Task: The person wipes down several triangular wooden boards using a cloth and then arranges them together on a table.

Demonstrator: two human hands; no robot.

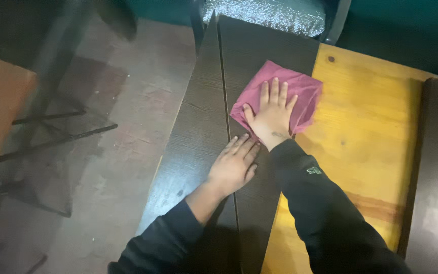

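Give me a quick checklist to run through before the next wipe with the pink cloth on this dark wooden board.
1. Right hand flat on the pink folded cloth, fingers spread: ok.
2. Cloth lying on the dark wood-grain board: ok for most of it, but its right edge hangs over onto the yellow wooden tabletop.
3. Left hand pressed flat on the board across the seam, steadying it: ok.
4. Board seated fully on the tabletop: cannot tell, since its left part reaches out over the reddish floor.
5. Board surface beyond the cloth free of things: ok.
6. Whether the cloth is damp or dry: cannot tell.
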